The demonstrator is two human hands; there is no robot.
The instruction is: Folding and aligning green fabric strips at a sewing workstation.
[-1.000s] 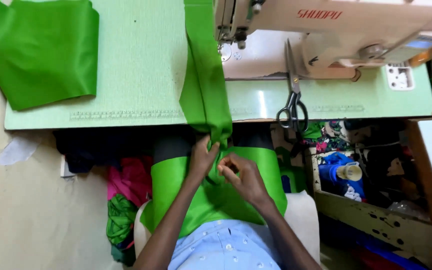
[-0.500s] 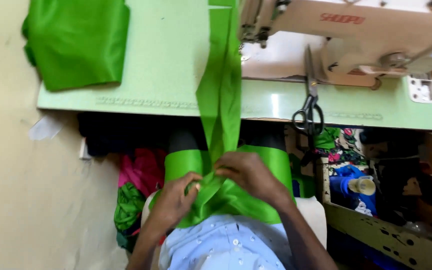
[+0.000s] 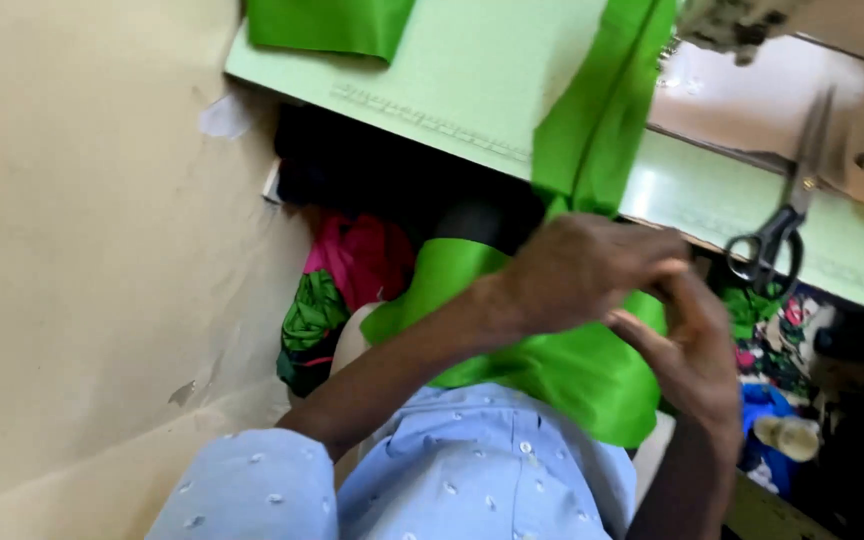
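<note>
Both hands [image 3: 592,275] apparently pinch green fabric [image 3: 592,140].

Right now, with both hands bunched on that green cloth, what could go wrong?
The scissors lie at the table edge, handles hanging over, close to the right hand; a tug on the green strip might knock them off. The left hand covers the spot being worked, so the grip could slip unseen. The folded green cloth also overhangs the edge and might slide.
</note>
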